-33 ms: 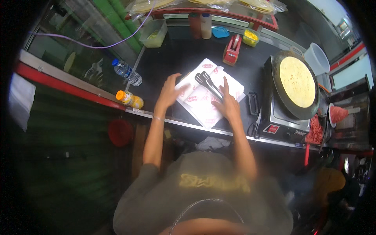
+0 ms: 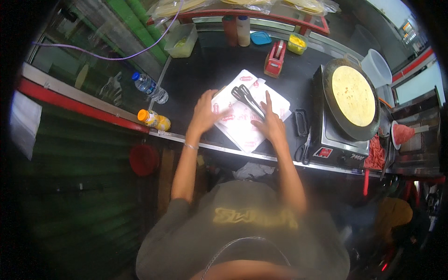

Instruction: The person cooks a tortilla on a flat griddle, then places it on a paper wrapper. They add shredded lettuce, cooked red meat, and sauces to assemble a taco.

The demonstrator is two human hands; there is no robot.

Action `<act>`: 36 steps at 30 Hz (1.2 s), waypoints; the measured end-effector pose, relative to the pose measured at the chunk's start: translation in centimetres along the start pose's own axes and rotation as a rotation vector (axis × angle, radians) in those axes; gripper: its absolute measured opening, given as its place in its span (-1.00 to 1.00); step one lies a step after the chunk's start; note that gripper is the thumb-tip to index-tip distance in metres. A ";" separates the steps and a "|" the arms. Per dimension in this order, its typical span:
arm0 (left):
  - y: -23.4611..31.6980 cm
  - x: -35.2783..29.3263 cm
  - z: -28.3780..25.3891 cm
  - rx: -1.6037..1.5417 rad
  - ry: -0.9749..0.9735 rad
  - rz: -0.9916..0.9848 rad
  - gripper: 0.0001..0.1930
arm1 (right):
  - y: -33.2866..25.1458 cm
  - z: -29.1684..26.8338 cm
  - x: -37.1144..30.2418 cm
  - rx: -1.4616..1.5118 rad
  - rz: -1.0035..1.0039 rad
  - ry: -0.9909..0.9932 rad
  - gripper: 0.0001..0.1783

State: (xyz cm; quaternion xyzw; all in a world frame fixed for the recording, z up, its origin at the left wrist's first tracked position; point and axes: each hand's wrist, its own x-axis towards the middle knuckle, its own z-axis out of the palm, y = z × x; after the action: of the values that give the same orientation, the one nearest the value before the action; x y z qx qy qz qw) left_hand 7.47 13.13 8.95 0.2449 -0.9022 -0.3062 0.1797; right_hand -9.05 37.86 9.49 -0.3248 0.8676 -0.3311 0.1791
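Observation:
A stack of white wrapping papers with red print (image 2: 247,133) lies on the dark counter in front of me. At its left edge is my left hand (image 2: 204,113), open, with the fingers apart and the thumb over the paper. My right hand (image 2: 272,123) rests over the stack's right side, index finger pointing forward. Between its thumb and index finger runs the handle of black slotted tongs (image 2: 248,99), which lie slantwise above the papers. The grip's inner side is hidden. Farther right, a flatbread (image 2: 353,95) covers most of a round dark pan (image 2: 332,105).
The pan tilts on a gas stove (image 2: 343,151). Scissors (image 2: 304,148) and a small black tray (image 2: 301,122) lie left of it. A red tape dispenser (image 2: 275,59) stands behind the papers. A water bottle (image 2: 150,87) and an orange-capped bottle (image 2: 154,120) lie at the left edge.
My left hand has shifted slightly toward me and to the right, closer against the paper stack. My right hand and the tongs stay in place.

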 end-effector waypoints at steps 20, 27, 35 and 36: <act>0.7 1.2 4.0 0.281 0.275 -0.205 -0.53 | 1.7 0.7 0.0 -0.002 -0.081 0.040 0.49; -1.2 4.0 5.2 0.304 0.286 -0.276 -0.52 | 2.2 1.0 -0.1 0.003 -0.096 0.031 0.41; -2.8 3.3 5.9 0.260 0.409 -0.082 -0.63 | 0.5 -3.2 -3.9 0.223 -0.180 0.079 -0.29; -3.0 3.4 6.0 0.313 0.412 -0.075 -0.65 | 0.5 -5.1 -4.9 0.263 -0.145 0.023 -0.28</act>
State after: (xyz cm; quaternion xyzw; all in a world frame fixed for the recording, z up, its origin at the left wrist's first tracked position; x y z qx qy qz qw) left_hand 2.90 11.96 3.15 0.3600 -0.8733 -0.1131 0.3081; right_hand -8.36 43.84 13.32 -0.3565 0.7929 -0.4578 0.1861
